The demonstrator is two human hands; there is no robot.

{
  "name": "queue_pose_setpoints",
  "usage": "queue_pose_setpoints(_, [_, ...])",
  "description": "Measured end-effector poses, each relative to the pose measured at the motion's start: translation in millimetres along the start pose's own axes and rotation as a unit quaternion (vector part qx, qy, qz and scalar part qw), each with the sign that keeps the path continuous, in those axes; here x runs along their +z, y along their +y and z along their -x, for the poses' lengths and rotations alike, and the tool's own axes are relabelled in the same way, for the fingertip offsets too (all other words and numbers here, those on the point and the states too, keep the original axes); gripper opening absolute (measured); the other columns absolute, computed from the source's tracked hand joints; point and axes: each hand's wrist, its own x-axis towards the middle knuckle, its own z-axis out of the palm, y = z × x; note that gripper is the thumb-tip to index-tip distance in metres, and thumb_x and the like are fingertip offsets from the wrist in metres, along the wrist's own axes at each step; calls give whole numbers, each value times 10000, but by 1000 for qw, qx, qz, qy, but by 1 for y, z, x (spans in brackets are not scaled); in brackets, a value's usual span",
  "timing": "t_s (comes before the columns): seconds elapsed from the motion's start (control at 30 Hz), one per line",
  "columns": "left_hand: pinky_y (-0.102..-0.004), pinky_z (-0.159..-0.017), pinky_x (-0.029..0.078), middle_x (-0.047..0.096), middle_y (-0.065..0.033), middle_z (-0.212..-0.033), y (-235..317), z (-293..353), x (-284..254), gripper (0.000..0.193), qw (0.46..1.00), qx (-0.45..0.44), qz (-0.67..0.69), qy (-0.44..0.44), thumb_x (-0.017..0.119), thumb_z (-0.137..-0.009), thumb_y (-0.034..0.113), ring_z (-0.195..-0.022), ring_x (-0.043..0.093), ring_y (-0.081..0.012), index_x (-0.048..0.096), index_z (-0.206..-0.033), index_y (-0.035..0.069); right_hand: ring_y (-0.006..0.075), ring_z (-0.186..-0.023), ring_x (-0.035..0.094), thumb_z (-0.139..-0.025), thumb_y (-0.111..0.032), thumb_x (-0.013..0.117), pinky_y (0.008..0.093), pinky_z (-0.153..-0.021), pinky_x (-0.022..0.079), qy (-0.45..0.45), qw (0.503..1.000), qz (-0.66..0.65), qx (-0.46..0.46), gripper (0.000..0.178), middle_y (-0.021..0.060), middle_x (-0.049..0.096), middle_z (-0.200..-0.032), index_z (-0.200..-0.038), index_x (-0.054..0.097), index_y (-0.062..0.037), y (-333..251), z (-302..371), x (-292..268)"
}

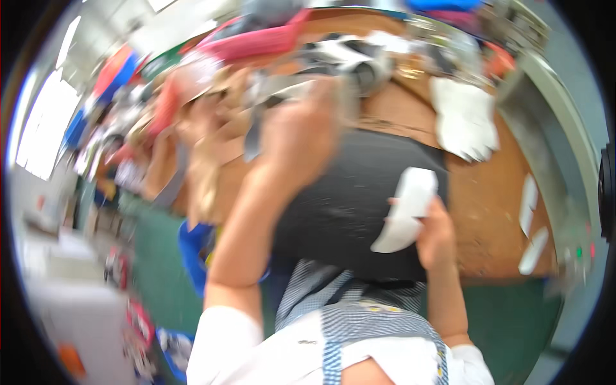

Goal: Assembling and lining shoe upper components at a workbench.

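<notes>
White curved flat piece (405, 212), near right over the black mat (340, 192), pinched at its right edge by the right hand (436, 234); looks light, thin, semi-stiff; left hand (298, 138) blurred, grip indeterminate.

Curved piece (407, 208) over mat (346, 205) on workbench (487, 212)

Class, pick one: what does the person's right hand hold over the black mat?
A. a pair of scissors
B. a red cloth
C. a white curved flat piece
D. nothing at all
C: the right hand grips a white curved piece in front of the black mat.
</notes>
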Motion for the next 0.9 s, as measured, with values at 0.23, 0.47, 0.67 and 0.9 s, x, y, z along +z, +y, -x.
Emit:
queue_pose_setpoints(0.23, [-393, -582, 508, 588, -122, -666, 25, 97, 86, 119, 985, 90, 126, -81, 621, -737, 37, -639, 642, -302, 521, -801, 30, 240, -995, 638, -974, -234, 461, 368, -851, 541, 32, 996, 79, -12, 526, 250, 573, -1247, -1435, 334, -15, -13, 7, 4])
queue_pose_setpoints(0.47, [-350, -753, 485, 598, -91, -710, 21, 120, 67, 234, 991, 54, 115, -31, 711, -789, 183, -704, 633, -266, 557, -865, 23, 248, -1003, 638, -900, -151, 505, 363, -878, 531, 4, 994, 111, 0, 588, 246, 570, -1241, -1435, 318, 6, -6, -1, 28])
queue_pose_setpoints(0.67, [-365, -820, 500, 634, -107, -872, 20, 127, 49, 352, 983, 40, 166, 71, 767, -743, 166, -778, 635, -280, 604, -1021, 23, 269, -1090, 614, -868, -128, 547, 391, -863, 550, -7, 996, 86, 14, 625, 250, 565, -1240, -1429, 317, 23, 1, 3, 46])
queue_pose_setpoints(0.9, [-227, -627, 435, 578, -54, -798, -55, 235, 48, 70, 881, -252, 176, 360, 530, -921, -39, -693, 543, -125, 577, -941, 8, 222, -1037, 622, -889, -143, 541, 328, -871, 533, 20, 993, 112, 5, 605, 222, 569, -1257, -1442, 331, -18, -4, -6, 30])
